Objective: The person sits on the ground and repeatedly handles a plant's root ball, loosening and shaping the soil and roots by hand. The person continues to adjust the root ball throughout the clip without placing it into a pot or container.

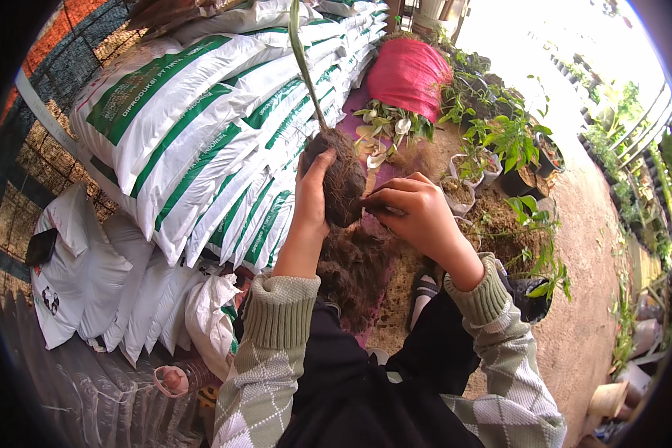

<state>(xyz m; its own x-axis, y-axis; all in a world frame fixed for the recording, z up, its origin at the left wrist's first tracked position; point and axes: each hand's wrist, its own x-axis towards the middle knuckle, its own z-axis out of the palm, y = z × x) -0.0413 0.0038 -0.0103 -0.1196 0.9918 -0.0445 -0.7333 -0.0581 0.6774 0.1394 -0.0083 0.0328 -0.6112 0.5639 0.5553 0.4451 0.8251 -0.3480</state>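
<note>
My left hand [313, 196] is wrapped round the dark, fibrous root ball [341, 183] of a plant and holds it up in front of me. From its top rises one long, narrow green leaf [300, 60], which runs out past the upper edge. Against the right side of the root ball are the fingertips of my right hand [417, 207], curled in a pinch; whatever is between them is too small to tell. Below the root ball lies a loose heap of brown fibre [355, 272] on a purplish sheet.
White and green filled sacks [194, 112] are stacked at the left, with plain white sacks [104, 276] nearer. A bulging red sack [409, 78] lies ahead beside pale leaves. Potted plants [511, 142] line the right. A clear plastic cup [178, 379] is at lower left.
</note>
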